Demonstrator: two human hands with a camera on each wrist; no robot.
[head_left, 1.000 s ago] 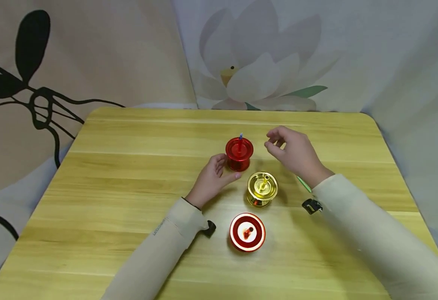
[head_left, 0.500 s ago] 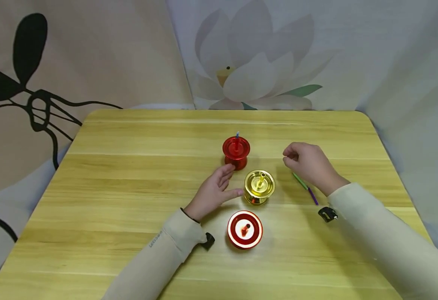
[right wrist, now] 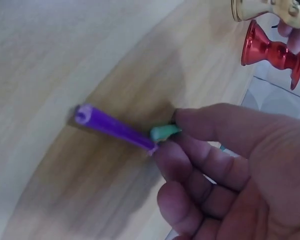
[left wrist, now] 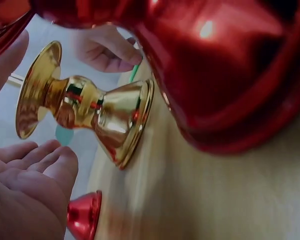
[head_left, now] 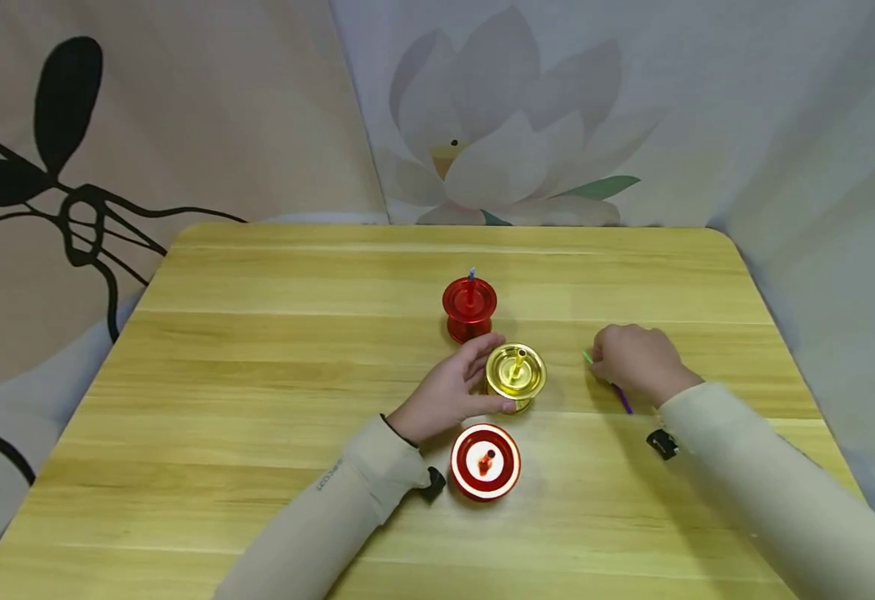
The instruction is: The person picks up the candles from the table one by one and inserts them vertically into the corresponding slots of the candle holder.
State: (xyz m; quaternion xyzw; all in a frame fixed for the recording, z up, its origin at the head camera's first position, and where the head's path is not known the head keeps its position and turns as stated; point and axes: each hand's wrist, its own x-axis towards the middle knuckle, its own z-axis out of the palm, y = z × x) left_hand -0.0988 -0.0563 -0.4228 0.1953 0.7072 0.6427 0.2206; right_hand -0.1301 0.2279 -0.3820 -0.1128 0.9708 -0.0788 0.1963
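Observation:
In the head view a gold candlestick (head_left: 516,372) stands upright mid-table. My left hand (head_left: 452,392) reaches round its left side, fingers behind and thumb in front; the left wrist view shows these fingers fairly straight, with a gap to the metal. Over at the right, my right hand (head_left: 636,358) pinches a thin green candle (right wrist: 165,132) between thumb and forefinger, most of it covered by the fingers. A thin purple candle (right wrist: 117,131) lies on the table beside those fingertips.
Behind the gold one is a red candlestick (head_left: 470,310) with a small blue piece sticking up from it. Nearer the front stands another red candlestick (head_left: 486,462), its top brightly lit. The wooden table (head_left: 272,375) meets printed cloth (head_left: 512,125) at the back.
My left hand has gone from the back red candlestick to around the gold one. The right hand has moved right and down onto the green candle and now pinches it.

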